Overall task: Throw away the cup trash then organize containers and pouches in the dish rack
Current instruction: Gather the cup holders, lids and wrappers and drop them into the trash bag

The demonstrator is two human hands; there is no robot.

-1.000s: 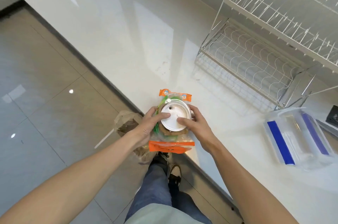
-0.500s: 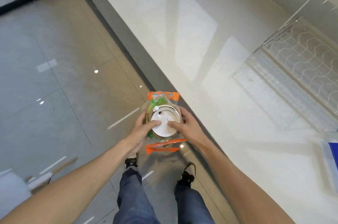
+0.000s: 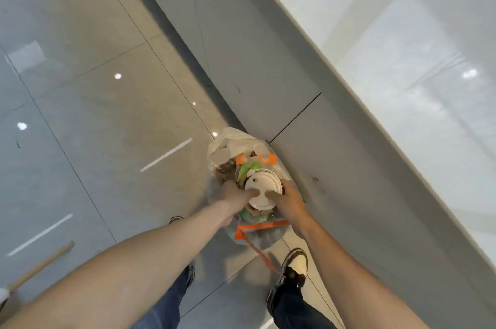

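Note:
A cup with a white round lid (image 3: 264,190) stands on clear pouches with orange strips (image 3: 261,229), and I hold the stack with both hands. My left hand (image 3: 234,195) grips its left side, thumb on the lid. My right hand (image 3: 288,201) grips the right side, thumb also on the lid. The stack hangs directly above an open translucent trash bag (image 3: 225,147) on the floor, which holds brown and other waste. The dish rack and containers are out of view.
The white countertop (image 3: 416,60) runs diagonally on the right, with grey cabinet fronts (image 3: 268,60) below it. Glossy grey floor tiles fill the left. A wooden handle (image 3: 40,265) lies at lower left. My legs and shoes (image 3: 294,269) stand just below the bag.
I have turned away from the counter and carried the cup and pouches down over the trash bag on the floor. The dish rack has left the view.

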